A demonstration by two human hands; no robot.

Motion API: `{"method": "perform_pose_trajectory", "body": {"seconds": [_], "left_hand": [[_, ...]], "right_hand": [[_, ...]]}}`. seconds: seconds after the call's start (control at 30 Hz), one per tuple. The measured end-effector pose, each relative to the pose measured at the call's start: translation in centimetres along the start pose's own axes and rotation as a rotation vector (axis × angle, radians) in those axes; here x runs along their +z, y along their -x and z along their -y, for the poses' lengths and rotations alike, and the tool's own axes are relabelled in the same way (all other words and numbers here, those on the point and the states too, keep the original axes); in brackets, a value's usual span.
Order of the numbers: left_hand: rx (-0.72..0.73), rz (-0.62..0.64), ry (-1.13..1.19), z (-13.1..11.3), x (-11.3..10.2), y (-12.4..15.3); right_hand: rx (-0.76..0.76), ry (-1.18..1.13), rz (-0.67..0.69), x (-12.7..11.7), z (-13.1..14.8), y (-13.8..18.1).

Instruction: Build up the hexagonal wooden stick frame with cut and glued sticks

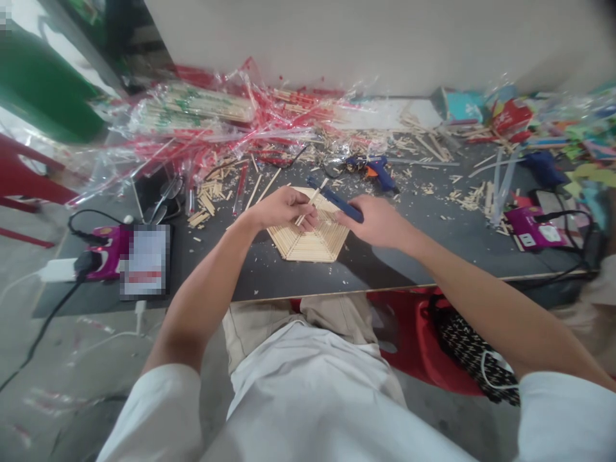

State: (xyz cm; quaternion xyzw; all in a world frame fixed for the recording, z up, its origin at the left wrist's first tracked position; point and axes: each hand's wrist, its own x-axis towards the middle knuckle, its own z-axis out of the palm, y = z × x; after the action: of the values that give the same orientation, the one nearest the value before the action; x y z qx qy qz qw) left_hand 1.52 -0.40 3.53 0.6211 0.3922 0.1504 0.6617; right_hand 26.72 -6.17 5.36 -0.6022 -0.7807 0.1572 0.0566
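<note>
My left hand pinches a thin, pale wooden stick that slants up and to the right. In my right hand is a long, dark blue hand tool, gripped by its near end. Its far end meets or passes close to the upper part of the stick; I cannot tell whether they touch. What kind of tool it is does not show clearly. Beneath both hands lies a hexagonal panel made of pale sticks laid in rings, flat on the dark table. My hands partly cover its upper half.
A blue glue gun lies behind my hands, another blue glue gun at right. Cut stick pieces and plastic packets are strewn about. A phone and purple power strips with cables lie toward the sides.
</note>
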Motion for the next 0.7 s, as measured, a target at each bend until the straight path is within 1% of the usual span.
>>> {"method": "perform_pose_trajectory", "body": {"seconds": [0.33,0.7], "left_hand": [[-0.079,-0.055,0.001,-0.8,0.4,0.3],[-0.098,-0.066,0.010,-1.3,0.6,0.5]], "right_hand": [[-0.027,-0.024,-0.023,0.5,-0.4,-0.2],[-0.025,-0.017,-0.010,0.7,-0.2,-0.3]]}}
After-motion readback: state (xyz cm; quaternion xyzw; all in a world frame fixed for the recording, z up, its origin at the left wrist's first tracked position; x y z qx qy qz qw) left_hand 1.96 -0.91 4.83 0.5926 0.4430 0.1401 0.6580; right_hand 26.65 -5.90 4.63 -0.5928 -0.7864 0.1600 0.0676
